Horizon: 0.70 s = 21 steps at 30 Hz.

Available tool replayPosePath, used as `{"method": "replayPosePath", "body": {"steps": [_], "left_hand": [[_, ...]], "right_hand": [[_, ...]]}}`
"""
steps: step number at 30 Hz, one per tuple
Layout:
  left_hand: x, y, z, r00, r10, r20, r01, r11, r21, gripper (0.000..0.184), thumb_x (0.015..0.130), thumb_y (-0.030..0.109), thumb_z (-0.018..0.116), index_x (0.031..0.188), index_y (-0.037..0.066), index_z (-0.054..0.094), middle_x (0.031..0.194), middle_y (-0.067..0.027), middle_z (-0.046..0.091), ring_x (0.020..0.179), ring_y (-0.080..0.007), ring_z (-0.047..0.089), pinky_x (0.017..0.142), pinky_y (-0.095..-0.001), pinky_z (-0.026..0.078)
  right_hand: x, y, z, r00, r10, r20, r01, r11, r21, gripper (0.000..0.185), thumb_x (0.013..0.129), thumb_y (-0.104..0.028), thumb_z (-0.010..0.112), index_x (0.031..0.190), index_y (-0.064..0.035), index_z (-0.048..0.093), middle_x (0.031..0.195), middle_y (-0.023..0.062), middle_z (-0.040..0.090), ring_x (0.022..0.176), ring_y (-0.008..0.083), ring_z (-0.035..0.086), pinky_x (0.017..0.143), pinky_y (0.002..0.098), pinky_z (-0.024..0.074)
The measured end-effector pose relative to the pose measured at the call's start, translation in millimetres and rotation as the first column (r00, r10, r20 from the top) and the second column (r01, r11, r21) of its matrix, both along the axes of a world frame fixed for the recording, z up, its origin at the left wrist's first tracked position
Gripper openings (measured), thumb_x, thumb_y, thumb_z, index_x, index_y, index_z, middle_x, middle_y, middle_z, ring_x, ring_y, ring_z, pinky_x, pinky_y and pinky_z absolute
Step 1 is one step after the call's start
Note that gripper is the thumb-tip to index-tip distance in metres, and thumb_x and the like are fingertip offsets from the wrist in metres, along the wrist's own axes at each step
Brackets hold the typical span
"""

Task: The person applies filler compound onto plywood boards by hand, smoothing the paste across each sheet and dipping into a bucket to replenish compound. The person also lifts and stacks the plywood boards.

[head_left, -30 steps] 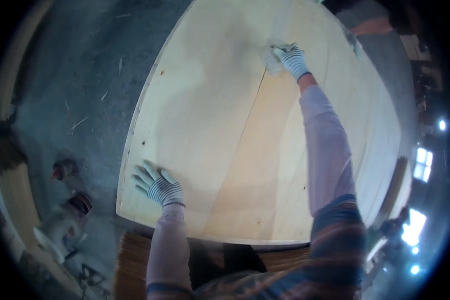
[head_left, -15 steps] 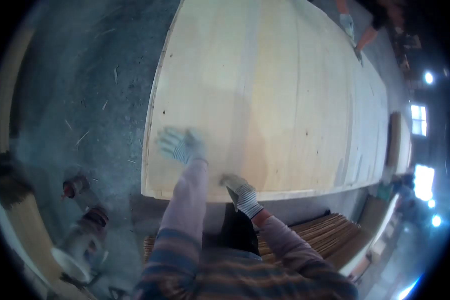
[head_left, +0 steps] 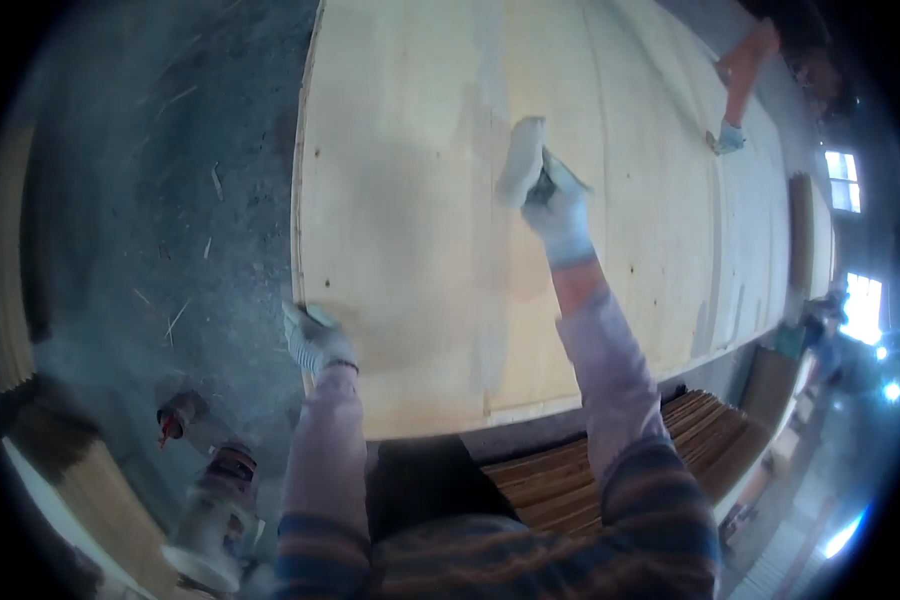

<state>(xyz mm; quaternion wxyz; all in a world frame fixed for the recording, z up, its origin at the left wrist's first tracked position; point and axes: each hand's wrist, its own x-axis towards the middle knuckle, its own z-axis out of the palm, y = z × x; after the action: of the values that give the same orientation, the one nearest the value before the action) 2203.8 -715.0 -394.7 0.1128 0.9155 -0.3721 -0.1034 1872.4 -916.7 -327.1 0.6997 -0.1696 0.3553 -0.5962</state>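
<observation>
A large pale plywood sheet [head_left: 410, 250] lies in front of me, with long seams and a few dark knots. My gloved left hand [head_left: 318, 342] is at its left edge near the front corner, fingers curled over the rim and thumb on top. Farther in, my gloved right hand [head_left: 558, 205] is above the middle of the sheet. Its fingers are closed around a pale flat piece [head_left: 523, 165], shaped like a scraper blade but blurred by motion. Whether the piece touches the wood I cannot tell.
A co-worker's gloved hand [head_left: 730, 138] is on the far right of the sheet. Stacked thin boards [head_left: 690, 445] lie below the front edge. A container [head_left: 210, 540] stands on the floor at lower left, near a small dark pot [head_left: 182, 414]. Wood splinters litter the floor.
My right hand has swung from the front edge up over the sheet. My left hand has moved down-left from lying spread on the wood to the edge. The co-worker's hand has come onto the sheet.
</observation>
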Motion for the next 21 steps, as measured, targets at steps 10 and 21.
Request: {"method": "replayPosePath", "body": {"steps": [10,21], "left_hand": [[-1,-4,2,0.993,-0.115,-0.029,0.113,0.992,-0.046,0.054,0.097,0.032,0.036,0.141,0.000,0.035,0.133,-0.0249,0.049,0.118,-0.0385,0.051,0.100,-0.0448,0.043],[-5,-5,28,0.994,-0.098,-0.045,0.102,0.987,0.125,0.059,0.095,0.037,0.034,0.140,-0.001,0.035,0.129,-0.0206,0.052,0.109,-0.0377,0.057,0.092,-0.0447,0.047]], "right_hand": [[-6,-59,-7,-0.126,0.251,-0.960,-0.707,0.656,0.264,0.024,0.094,-0.021,0.056,0.112,-0.0113,0.069,0.114,0.0048,0.068,0.107,0.0164,0.063,0.093,0.0306,0.0485],[108,421,8,-0.222,0.039,-0.974,-0.116,0.991,0.066,0.035,0.080,-0.005,0.066,0.114,-0.0113,0.065,0.116,0.0105,0.065,0.105,0.0285,0.063,0.089,0.0356,0.0515]]}}
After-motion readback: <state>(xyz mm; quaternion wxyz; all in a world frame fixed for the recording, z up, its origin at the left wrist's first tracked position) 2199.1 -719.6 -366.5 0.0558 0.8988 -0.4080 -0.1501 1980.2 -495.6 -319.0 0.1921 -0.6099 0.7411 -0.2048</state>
